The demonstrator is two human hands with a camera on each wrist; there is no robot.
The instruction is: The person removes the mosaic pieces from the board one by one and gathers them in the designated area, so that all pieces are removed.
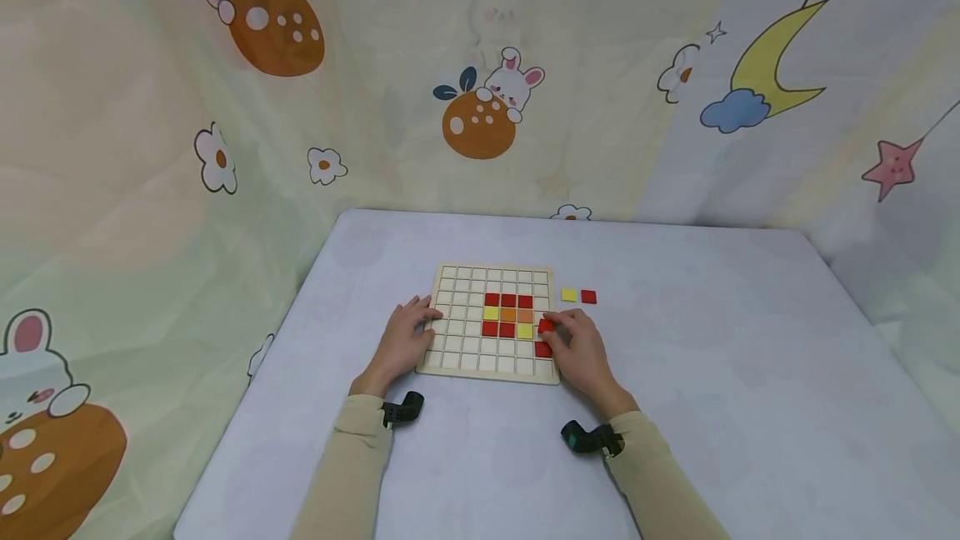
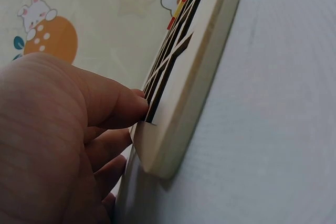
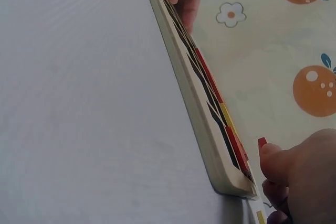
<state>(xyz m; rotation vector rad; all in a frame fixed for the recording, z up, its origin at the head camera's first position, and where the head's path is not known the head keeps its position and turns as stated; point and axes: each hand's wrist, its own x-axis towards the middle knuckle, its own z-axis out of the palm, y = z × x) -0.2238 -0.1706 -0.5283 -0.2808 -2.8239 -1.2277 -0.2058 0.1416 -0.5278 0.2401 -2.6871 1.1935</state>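
Note:
A pale wooden grid board (image 1: pixel 457 362) lies flat on the table. Red tiles (image 1: pixel 508 301), yellow tiles (image 1: pixel 491 313) and orange tiles (image 1: pixel 508 315) fill a block of cells right of its middle. My left hand (image 1: pixel 401 340) rests at the board's left edge, its thumb (image 2: pixel 118 103) touching the rim. Between thumb and fingers, my right hand (image 1: pixel 585 352) pinches a red tile (image 3: pixel 262 142), held above the board's right side. Another red tile (image 1: pixel 543 349) sits by the right edge, just below that thumb. The right fingertips are partly hidden in the right wrist view.
Right of the board, a loose yellow tile (image 1: pixel 568 295) and a loose red tile (image 1: pixel 588 297) lie on the white table (image 1: pixel 712 357). A patterned cloth backdrop (image 1: pixel 390 107) hangs behind and beside the table. Each wrist carries a black camera (image 1: pixel 405 407).

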